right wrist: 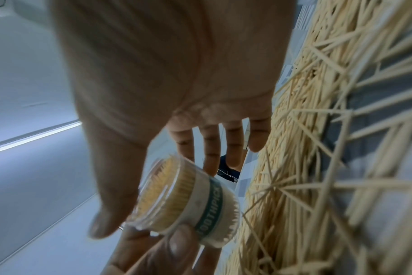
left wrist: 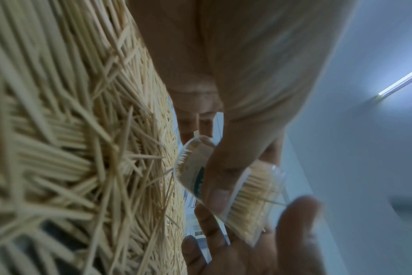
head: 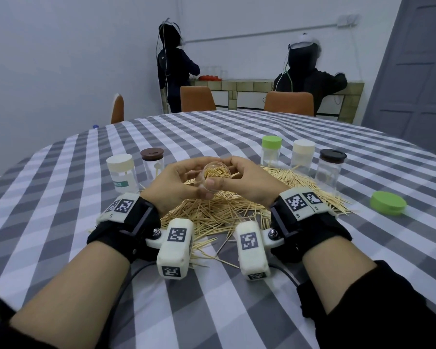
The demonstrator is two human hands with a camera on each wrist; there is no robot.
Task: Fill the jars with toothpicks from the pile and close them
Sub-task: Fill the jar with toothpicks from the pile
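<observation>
Above the toothpick pile (head: 212,210), head view: both hands hold one clear toothpick jar (head: 213,178), lidless and nearly full, left hand (head: 176,183) w/ thumb curled on its wall, right hand (head: 247,182) cupping. Left wrist view: jar (left wrist: 226,188) tilted. Right wrist view: fingers (right wrist: 209,147) straight. Judged light, rigid, slippery; grip mid-wall, near the label.

Looks like a plain room set up for recording work. Round table (head: 237,127) under a grey-checked cloth, orange chairs (head: 196,98) around it, bare pale walls, grey door (head: 413,71). Two people in headsets (head: 305,41) with trailing cables stand at a tiled counter (head: 249,85).
</observation>
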